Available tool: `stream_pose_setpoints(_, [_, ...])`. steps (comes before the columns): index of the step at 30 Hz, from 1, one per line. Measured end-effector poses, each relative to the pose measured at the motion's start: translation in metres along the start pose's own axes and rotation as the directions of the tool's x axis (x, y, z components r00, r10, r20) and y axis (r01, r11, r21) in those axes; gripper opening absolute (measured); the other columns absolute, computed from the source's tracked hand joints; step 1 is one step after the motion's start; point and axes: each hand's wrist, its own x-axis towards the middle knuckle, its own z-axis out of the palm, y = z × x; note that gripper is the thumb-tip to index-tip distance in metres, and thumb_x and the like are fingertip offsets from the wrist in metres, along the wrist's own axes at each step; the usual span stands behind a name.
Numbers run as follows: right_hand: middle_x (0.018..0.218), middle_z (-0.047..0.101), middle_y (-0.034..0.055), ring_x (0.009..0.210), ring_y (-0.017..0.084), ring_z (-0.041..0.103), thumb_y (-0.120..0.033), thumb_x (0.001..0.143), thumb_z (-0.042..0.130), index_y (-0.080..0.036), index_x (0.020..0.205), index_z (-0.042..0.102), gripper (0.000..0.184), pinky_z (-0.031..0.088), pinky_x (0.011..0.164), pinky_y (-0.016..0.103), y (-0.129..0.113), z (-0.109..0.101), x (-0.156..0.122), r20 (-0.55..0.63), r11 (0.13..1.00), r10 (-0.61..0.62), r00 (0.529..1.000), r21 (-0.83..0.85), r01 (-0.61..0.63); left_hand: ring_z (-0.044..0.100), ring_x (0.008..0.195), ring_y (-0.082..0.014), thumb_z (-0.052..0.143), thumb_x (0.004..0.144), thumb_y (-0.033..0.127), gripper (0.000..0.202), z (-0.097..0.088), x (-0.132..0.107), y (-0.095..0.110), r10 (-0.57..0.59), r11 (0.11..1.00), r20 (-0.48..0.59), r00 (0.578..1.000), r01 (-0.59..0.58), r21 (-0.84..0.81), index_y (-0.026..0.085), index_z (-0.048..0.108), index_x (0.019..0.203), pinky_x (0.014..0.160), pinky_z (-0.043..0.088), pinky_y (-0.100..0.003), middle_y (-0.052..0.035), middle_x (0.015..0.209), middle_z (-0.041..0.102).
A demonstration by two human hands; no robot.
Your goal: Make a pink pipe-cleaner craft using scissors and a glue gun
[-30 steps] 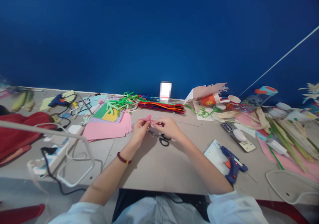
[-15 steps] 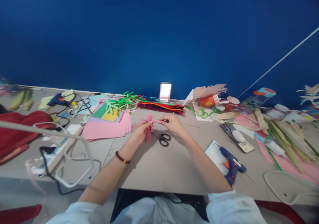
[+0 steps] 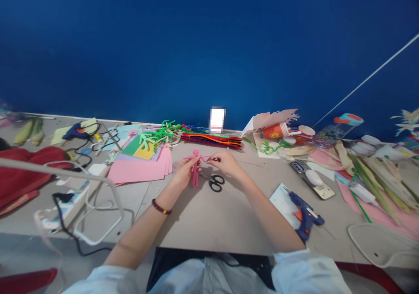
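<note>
A small pink figure (image 3: pixel 195 178), seemingly of bent pipe cleaners, has a round loop on top, side arms and a bundle hanging down. My left hand (image 3: pixel 183 172) pinches it at its middle, fingers closed. To the right, my right hand (image 3: pixel 227 163) is closed on the end of the pink strand that sticks out from the figure. Black-handled scissors (image 3: pixel 216 183) lie on the table just below and between my hands, their blades partly behind the figure. Behind the hands rests a bundle of multicoloured pipe cleaners (image 3: pixel 212 140).
Pink paper sheets (image 3: pixel 137 172) and green pipe-cleaner pieces (image 3: pixel 163 133) lie left. A blue glue gun (image 3: pixel 306 215), a phone (image 3: pixel 312 180) and corn husks (image 3: pixel 376 180) are right. A white power strip (image 3: pixel 77 196) with cables sits at left; paper cups (image 3: pixel 275 131) lie at the back.
The right hand has shifted very slightly left, and the pink strand between the hands now sags in a curve. The figure is turned a little, showing its hanging bundle more fully.
</note>
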Motion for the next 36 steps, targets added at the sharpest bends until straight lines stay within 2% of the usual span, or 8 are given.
stream_pose_setpoints(6, [0.077,0.071,0.0025,0.066,0.015,0.058,-0.027,0.080,0.060,-0.021,0.081,0.074,0.015,0.036,0.059,0.023,0.004,0.001,0.001,0.017,1.000,0.008,1.000,-0.003,-0.008,0.056,0.050,-0.0086,0.077,0.058,0.023,0.017,-0.001,0.001,-0.004,0.019,0.998,0.047,0.999,-0.021,0.057,0.012,0.066,0.063,0.048,0.047,-0.019,-0.0007,0.056,0.062])
stream_pose_setpoints(10, [0.076,0.072,0.0025,0.067,0.015,0.058,-0.029,0.081,0.060,-0.021,0.077,0.074,0.016,0.035,0.059,0.024,0.005,-0.002,0.001,-0.052,0.998,0.029,0.998,-0.050,-0.032,0.055,0.049,-0.0092,0.077,0.059,0.024,0.016,-0.001,-0.002,-0.005,0.055,0.984,0.124,0.991,-0.075,0.159,0.013,0.066,0.060,0.050,0.045,-0.020,-0.0017,0.054,0.062])
stream_pose_setpoints(16, [0.082,0.072,0.0030,0.073,0.016,0.059,-0.027,0.081,0.061,-0.023,0.079,0.073,0.013,0.036,0.062,0.026,-0.009,-0.005,-0.003,-0.205,0.990,-0.011,0.979,-0.137,-0.017,0.050,0.046,-0.0088,0.076,0.060,0.025,0.014,0.004,-0.009,-0.002,0.183,0.906,0.091,0.979,-0.204,0.372,0.013,0.068,0.061,0.044,0.036,-0.020,-0.0008,0.052,0.061])
stream_pose_setpoints(20, [0.080,0.070,0.0035,0.070,0.015,0.057,-0.027,0.082,0.058,-0.021,0.080,0.072,0.015,0.036,0.061,0.025,-0.017,-0.004,-0.004,-0.185,0.996,-0.071,0.980,-0.074,0.058,0.046,0.043,-0.0075,0.077,0.060,0.027,0.017,0.002,-0.008,-0.004,0.237,0.884,0.048,0.970,-0.236,0.404,0.014,0.065,0.059,0.041,0.029,-0.019,0.0006,0.049,0.059])
stream_pose_setpoints(25, [0.077,0.070,0.0029,0.063,0.012,0.054,-0.029,0.082,0.059,-0.019,0.080,0.072,0.017,0.036,0.059,0.023,-0.020,0.000,-0.005,-0.107,0.994,-0.102,0.989,0.038,0.107,0.044,0.041,-0.0059,0.077,0.058,0.033,0.024,-0.003,0.000,-0.008,0.231,0.924,-0.064,0.971,-0.198,0.328,0.014,0.063,0.061,0.041,0.031,-0.019,0.0011,0.051,0.059])
stream_pose_setpoints(28, [0.077,0.069,0.0022,0.062,0.012,0.053,-0.024,0.080,0.059,-0.019,0.081,0.072,0.014,0.036,0.059,0.022,-0.019,0.002,-0.006,-0.062,0.994,-0.101,0.993,0.029,0.103,0.048,0.044,-0.0063,0.078,0.057,0.031,0.025,-0.002,0.003,-0.007,0.140,0.975,-0.095,0.986,-0.120,0.188,0.013,0.061,0.059,0.042,0.034,-0.018,0.0012,0.052,0.059])
stream_pose_setpoints(32, [0.078,0.069,0.0016,0.063,0.012,0.053,-0.021,0.079,0.059,-0.020,0.082,0.072,0.014,0.035,0.058,0.022,-0.011,0.005,-0.004,-0.020,0.997,-0.068,0.997,-0.038,0.067,0.051,0.049,-0.0065,0.078,0.057,0.023,0.021,0.000,0.003,-0.003,0.038,0.999,-0.013,0.999,-0.039,-0.009,0.011,0.062,0.060,0.039,0.032,-0.015,0.0005,0.053,0.057])
stream_pose_setpoints(36, [0.078,0.070,0.0019,0.065,0.013,0.054,-0.022,0.080,0.057,-0.020,0.081,0.071,0.015,0.035,0.060,0.023,0.002,0.006,0.000,-0.022,0.996,-0.055,0.998,-0.066,0.054,0.050,0.049,-0.0050,0.076,0.060,0.018,0.018,0.002,0.000,-0.002,-0.058,0.992,0.092,0.994,0.068,-0.106,0.009,0.060,0.060,0.037,0.032,-0.014,0.0009,0.055,0.056])
